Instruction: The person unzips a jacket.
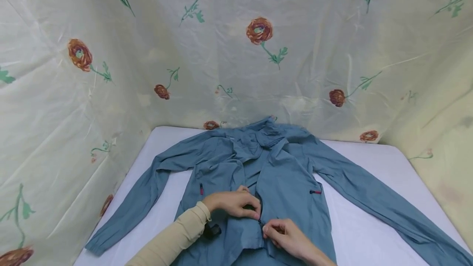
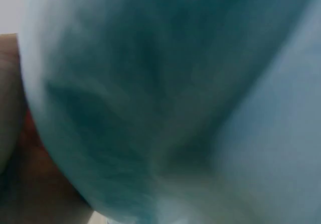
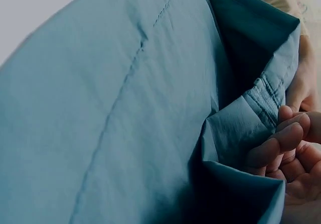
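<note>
A blue zip jacket [image 1: 290, 171] lies front up, its sleeves spread to both sides. At the lower front, my left hand [image 1: 234, 203] pinches the front edge by the dark zipper [image 1: 260, 220], fingers curled. Just below and to the right, my right hand [image 1: 283, 234] pinches the zipper's lower end between thumb and curled fingers. The right wrist view shows the curled right fingers [image 3: 281, 146] at the jacket's hem [image 3: 263, 101], with the left hand [image 3: 303, 81] behind. Blurred jacket fabric [image 2: 150, 108] covers most of the left wrist view. The fingertips hide the zipper's small parts.
The jacket lies on a white-covered table [image 1: 363, 208]. A flowered curtain [image 1: 229, 52] closes off the back and both sides. Small red-tabbed pocket zips [image 1: 315, 192] show on the jacket front. A black wrist camera [image 1: 212, 231] sits under the left forearm, against the fabric.
</note>
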The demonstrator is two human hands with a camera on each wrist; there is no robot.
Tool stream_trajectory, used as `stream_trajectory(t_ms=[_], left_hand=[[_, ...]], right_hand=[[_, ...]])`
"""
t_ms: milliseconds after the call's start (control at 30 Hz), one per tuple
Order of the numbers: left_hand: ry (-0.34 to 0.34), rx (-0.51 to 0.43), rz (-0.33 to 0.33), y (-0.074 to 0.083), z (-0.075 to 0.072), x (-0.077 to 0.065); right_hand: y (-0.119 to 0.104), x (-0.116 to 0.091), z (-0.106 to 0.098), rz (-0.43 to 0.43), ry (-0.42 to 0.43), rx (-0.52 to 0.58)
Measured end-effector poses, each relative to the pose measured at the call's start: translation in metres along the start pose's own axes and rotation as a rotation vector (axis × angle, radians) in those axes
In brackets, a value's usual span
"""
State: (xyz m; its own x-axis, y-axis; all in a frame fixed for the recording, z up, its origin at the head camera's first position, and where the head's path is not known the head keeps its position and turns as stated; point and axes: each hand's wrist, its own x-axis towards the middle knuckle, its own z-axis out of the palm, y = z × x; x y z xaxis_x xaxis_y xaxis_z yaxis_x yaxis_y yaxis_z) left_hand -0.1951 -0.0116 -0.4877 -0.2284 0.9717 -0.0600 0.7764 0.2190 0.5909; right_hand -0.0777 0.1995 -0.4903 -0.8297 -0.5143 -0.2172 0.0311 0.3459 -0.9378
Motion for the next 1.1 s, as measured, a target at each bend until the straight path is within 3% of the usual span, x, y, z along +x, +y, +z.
stream_trajectory(t_ms=[200, 467, 633, 833, 967, 1100], left_hand=[[0.009, -0.001, 0.002, -0.007, -0.002, -0.003], [0.038, 0.045, -0.01, -0.014, -0.003, -0.002], [0.007, 0.043, -0.053, -0.005, -0.004, -0.004], [-0.1, 0.01, -0.035, 0.015, -0.013, 0.0], [-0.076, 0.018, -0.044, 0.012, -0.015, 0.001], [-0.052, -0.006, -0.026, 0.002, -0.01, -0.002]], right_hand=[[0.001, 0.0, -0.001, 0.025, -0.056, 0.018], [0.0, -0.002, -0.005, -0.044, -0.127, 0.022], [-0.001, -0.005, -0.003, -0.038, -0.141, 0.016], [0.0, -0.002, -0.002, -0.044, -0.072, 0.005], [0.0, -0.001, -0.004, -0.042, -0.025, -0.004], [0.001, -0.002, -0.003, -0.037, -0.032, -0.01]])
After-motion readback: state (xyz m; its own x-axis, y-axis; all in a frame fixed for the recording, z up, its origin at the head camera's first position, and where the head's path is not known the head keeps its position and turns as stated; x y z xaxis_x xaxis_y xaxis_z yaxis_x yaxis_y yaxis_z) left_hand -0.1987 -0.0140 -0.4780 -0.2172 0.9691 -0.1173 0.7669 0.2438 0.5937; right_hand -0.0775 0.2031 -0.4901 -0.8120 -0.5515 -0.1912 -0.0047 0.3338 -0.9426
